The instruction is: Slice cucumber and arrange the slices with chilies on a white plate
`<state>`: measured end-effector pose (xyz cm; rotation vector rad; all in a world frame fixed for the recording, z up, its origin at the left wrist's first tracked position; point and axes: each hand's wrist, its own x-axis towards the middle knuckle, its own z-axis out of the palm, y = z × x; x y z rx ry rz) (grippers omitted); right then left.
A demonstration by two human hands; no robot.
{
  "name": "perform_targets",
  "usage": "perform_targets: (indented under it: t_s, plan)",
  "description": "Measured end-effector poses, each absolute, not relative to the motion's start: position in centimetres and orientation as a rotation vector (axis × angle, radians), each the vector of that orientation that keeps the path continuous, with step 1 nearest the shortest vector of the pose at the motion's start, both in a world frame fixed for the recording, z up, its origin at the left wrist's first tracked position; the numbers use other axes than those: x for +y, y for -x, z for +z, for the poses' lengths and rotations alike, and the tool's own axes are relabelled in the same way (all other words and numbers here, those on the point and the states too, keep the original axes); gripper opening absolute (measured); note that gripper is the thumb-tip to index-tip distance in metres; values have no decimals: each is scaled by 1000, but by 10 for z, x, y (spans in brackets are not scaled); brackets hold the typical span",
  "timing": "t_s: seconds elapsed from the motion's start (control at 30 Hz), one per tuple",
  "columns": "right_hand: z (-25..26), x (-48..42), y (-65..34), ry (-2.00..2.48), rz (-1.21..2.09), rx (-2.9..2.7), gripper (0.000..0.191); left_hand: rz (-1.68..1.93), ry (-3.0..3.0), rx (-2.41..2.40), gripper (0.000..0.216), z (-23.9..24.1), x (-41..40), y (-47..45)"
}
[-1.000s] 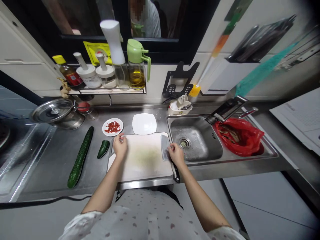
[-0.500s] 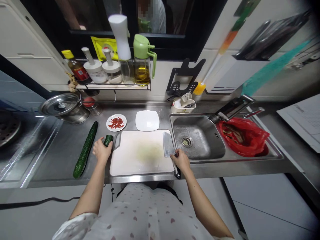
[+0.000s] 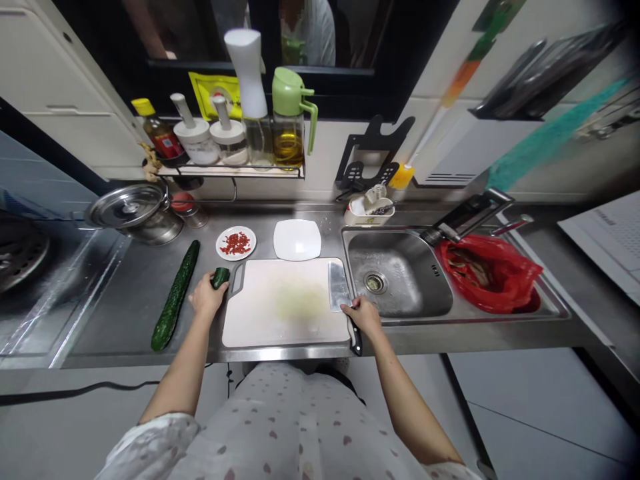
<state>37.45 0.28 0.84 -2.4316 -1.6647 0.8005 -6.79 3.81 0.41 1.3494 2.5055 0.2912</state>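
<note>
My left hand [image 3: 206,298] is closed round a short dark green pepper [image 3: 219,277] on the steel counter, just left of the white cutting board [image 3: 286,303]. My right hand [image 3: 364,315] grips the black handle of a cleaver [image 3: 339,287] whose blade lies flat on the board's right edge. A long cucumber [image 3: 176,295] lies on the counter to the left of my left hand. Behind the board stand a small plate of chopped red chilli [image 3: 236,243] and a bare white square plate [image 3: 297,239].
A sink [image 3: 397,280] is right of the board, with a red plastic bag [image 3: 490,273] in the basin beyond it. A lidded steel pot [image 3: 131,212] sits at the back left. A shelf [image 3: 231,171] holds oil and seasoning bottles.
My left hand left the board's top left corner, went to the pepper and closed on it. My right hand has taken hold of the cleaver's handle.
</note>
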Motion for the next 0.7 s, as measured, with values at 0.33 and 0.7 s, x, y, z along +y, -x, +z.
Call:
perform_targets:
  t_s: [0.33, 0.7]
  plan:
    - [3, 4, -376, 2373, 827, -1613, 29, 648, -1698, 2092, 53, 11, 20, 45]
    - [13, 3, -366, 2256, 843, -1554, 30, 510, -1988, 1635, 47, 7, -2, -37]
